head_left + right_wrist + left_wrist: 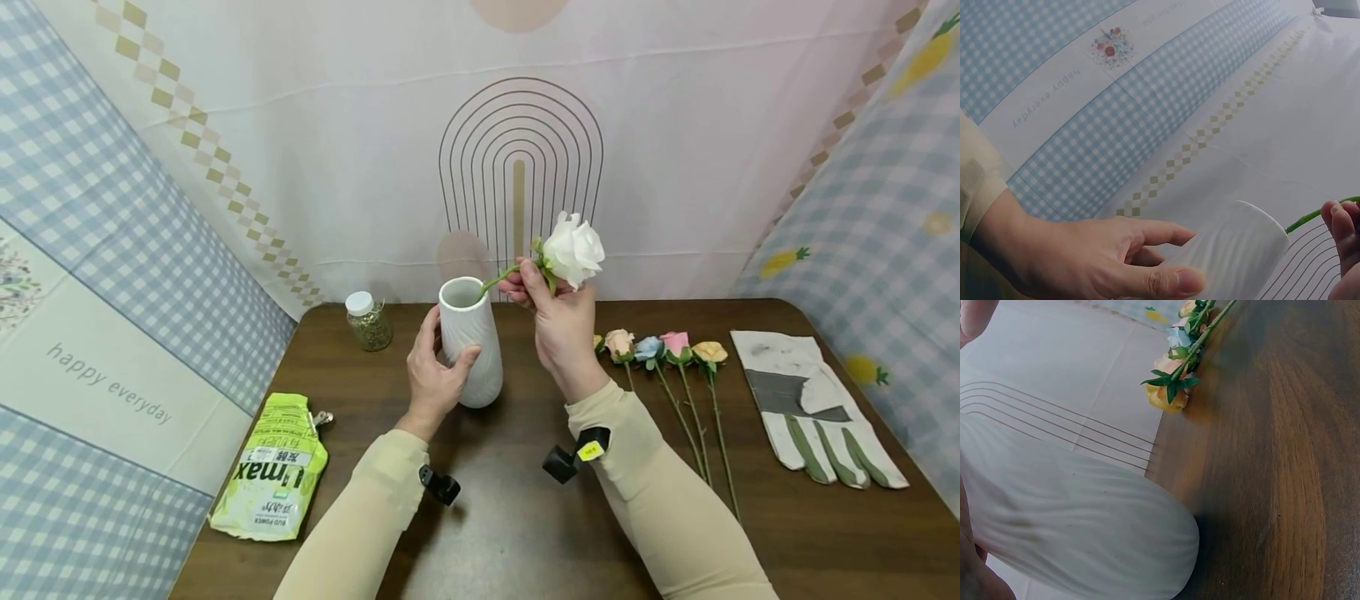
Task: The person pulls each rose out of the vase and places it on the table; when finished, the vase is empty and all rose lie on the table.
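A tall white ribbed vase point(474, 350) stands on the brown table, and my left hand point(437, 375) grips its side with thumb and fingers. Up and to the right of its mouth, my right hand point(558, 321) pinches the green stem of a white rose point(573, 250) just below the bloom. The stem slants down to the left, its lower end inside the vase's mouth. In the right wrist view, the stem point(1310, 217) meets the rim of the vase point(1241, 250). The left wrist view shows the vase's lower body point(1097, 519) close up.
Several artificial roses point(675, 346) lie on the table point(517, 517) at the right, beside white-and-green work gloves point(813, 404). A green-and-white bag point(273, 475) with a clip lies at the left. Behind it stands a white-capped jar point(369, 321). A patterned cloth point(360, 167) hangs behind.
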Demonstrator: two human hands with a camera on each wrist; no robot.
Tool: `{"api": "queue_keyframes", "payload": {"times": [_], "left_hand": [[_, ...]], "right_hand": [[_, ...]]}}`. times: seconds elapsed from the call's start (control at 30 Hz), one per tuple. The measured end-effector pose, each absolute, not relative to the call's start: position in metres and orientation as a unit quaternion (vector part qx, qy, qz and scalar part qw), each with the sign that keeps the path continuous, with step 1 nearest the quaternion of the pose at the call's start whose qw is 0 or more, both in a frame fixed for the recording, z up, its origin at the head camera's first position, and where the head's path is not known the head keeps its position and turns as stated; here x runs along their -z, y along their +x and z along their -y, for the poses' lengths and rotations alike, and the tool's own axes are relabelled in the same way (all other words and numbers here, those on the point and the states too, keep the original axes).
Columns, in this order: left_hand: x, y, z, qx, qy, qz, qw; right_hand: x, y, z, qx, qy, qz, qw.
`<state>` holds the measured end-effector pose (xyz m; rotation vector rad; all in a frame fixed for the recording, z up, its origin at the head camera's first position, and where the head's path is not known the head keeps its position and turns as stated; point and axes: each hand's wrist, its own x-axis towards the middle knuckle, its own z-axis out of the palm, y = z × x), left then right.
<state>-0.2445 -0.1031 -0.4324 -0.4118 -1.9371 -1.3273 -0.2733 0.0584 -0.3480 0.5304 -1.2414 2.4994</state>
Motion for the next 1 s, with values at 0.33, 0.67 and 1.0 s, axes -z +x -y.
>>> {"api": "queue_keyframes", "payload": {"times": [0.33,0.67,1.0], "left_hand": [[0.4324,-0.2446,0.1028,0.520,-0.161,0.752,0.371],[0.4327,-0.2445,0.1025,0.522,-0.157,0.754,0.367],[0.4316,-0.2437,0.1025,0.523,-0.161,0.751,0.369]], "right_hand": [[0.3477,-0.2764,-0.0585,-0.854,0.203,0.464,0.120],[0.3473,-0.2759,-0.0523,-0.841,0.182,0.498,0.105],[0.3542,-0.2803,-0.0555,-0.834,0.212,0.501,0.093]]}}
